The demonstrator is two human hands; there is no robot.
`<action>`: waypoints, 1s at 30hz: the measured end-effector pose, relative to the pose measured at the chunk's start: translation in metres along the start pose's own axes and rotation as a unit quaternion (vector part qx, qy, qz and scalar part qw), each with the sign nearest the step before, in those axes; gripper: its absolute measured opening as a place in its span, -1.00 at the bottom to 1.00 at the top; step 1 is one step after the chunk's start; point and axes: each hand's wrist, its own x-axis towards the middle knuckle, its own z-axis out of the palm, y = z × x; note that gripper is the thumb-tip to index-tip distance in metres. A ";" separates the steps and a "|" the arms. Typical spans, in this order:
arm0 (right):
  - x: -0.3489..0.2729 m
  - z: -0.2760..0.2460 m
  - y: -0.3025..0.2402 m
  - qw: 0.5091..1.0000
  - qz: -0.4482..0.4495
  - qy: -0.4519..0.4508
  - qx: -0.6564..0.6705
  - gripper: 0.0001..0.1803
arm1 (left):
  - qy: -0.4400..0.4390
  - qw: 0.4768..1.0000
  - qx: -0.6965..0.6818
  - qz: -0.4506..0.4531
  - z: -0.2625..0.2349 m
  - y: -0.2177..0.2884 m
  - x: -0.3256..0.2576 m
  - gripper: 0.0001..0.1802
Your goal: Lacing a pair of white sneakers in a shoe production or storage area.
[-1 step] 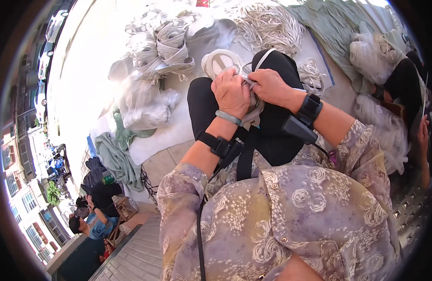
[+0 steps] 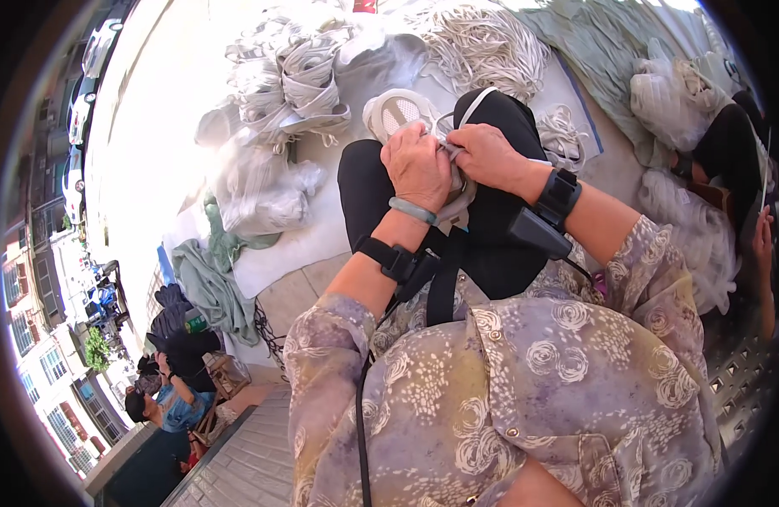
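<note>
A pale sneaker point(image 2: 398, 111) with a mesh toe rests between my black-clad knees, toe pointing away from me. Over its tongue and lacing area lies my left hand point(image 2: 416, 169), fingers curled closed against the shoe. Close beside it, my right hand point(image 2: 491, 159) pinches a light shoelace point(image 2: 476, 105) between thumb and forefinger. Part of that lace loops up over my right knee. Both hands hide the eyelets and most of the shoe's heel end, so how far the lace is threaded is hidden.
Ahead are bundled pale shoe parts point(image 2: 309, 76) and a heap of laces point(image 2: 482, 46) on a white sheet. A smaller lace pile point(image 2: 563, 139) lies by my right knee. Plastic bags point(image 2: 267, 190) sit at left. Other people point(image 2: 174, 393) sit at far left and right.
</note>
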 end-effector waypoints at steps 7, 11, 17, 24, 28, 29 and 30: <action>-0.006 -0.011 -0.020 0.998 0.036 -0.011 0.059 -0.73 | 0.020 0.999 0.042 0.003 -0.010 -0.002 0.001 -0.92; -0.019 -0.014 -0.011 0.999 0.020 0.019 0.040 -0.59 | -0.061 0.996 0.031 0.056 -0.069 -0.005 -0.020 -0.93; -0.019 -0.010 -0.007 0.995 0.074 -0.004 0.071 -0.43 | -0.176 0.945 0.191 -0.198 -0.146 -0.134 -0.153 -0.92; -0.010 -0.003 0.010 0.989 0.110 0.012 0.098 -0.57 | -0.321 0.812 0.277 -0.401 -0.163 -0.147 -0.194 -0.91; 0.008 -0.008 0.001 0.966 0.210 -0.017 0.150 -0.71 | -0.143 0.964 0.103 -0.202 -0.134 -0.115 -0.140 -0.83; 0.013 -0.009 0.001 0.967 0.208 -0.018 0.144 -0.71 | -0.074 0.988 0.063 -0.118 -0.120 -0.110 -0.126 -0.81; 0.018 -0.011 0.004 0.960 0.228 -0.049 0.155 -0.72 | -0.061 0.994 0.030 -0.087 -0.108 -0.099 -0.108 -0.81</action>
